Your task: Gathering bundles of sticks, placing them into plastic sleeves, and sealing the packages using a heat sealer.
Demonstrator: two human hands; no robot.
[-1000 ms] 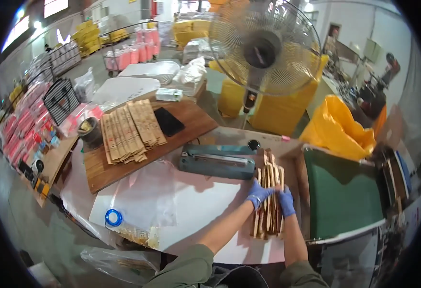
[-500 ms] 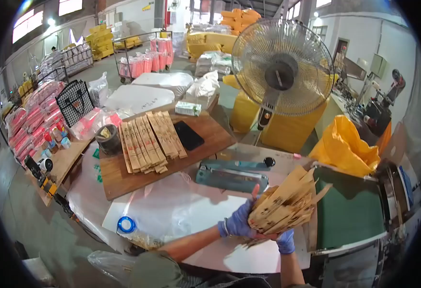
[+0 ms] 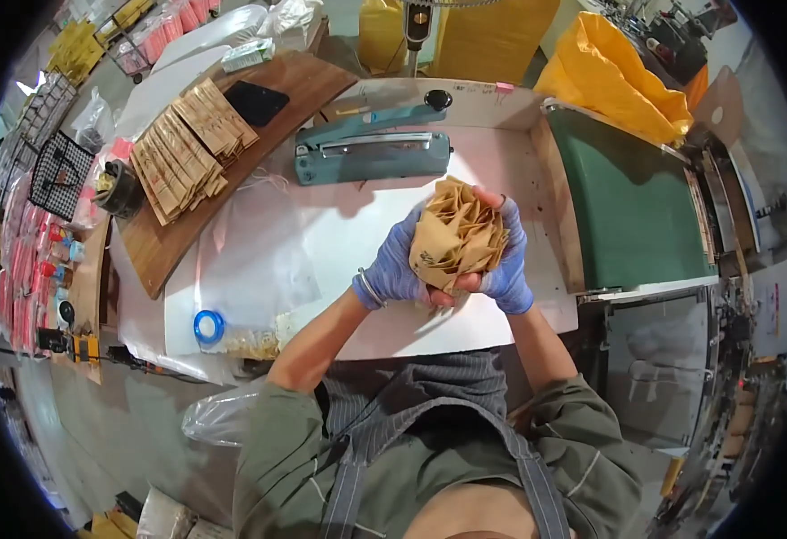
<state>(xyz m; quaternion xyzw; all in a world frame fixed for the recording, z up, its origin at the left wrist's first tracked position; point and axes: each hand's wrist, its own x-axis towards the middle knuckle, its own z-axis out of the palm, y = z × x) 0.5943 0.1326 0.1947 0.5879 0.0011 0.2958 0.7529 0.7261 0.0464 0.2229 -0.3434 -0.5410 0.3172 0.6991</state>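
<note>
A thick bundle of narrow brown paper packets (image 3: 456, 235) is clasped between both my hands above the white work surface (image 3: 357, 314). Its ends face up, fanned and uneven. My left hand (image 3: 395, 262) wraps the bundle's left side, and my right hand (image 3: 512, 256) curls round the right side. Both wear bluish-purple gloves with bare fingertips showing. Beyond the bundle stands a teal hand-lever bag sealer (image 3: 375, 154). Similar brown packets (image 3: 178, 148) lie in overlapping rows on a brown wooden board (image 3: 308, 85) at the far left.
A black phone (image 3: 257, 103) and a dark round pot (image 3: 119, 189) sit on the board. Blue tape (image 3: 207, 327) lies at the front left beside clear plastic film (image 3: 263, 247). On the right is a green conveyor belt (image 3: 631, 202), with an orange sack (image 3: 613, 85) behind it.
My view has tilted down. My hands have brought the bundle closer to my body and turned it from leaning to the right to upright, its ends facing up. Both still hold it.
</note>
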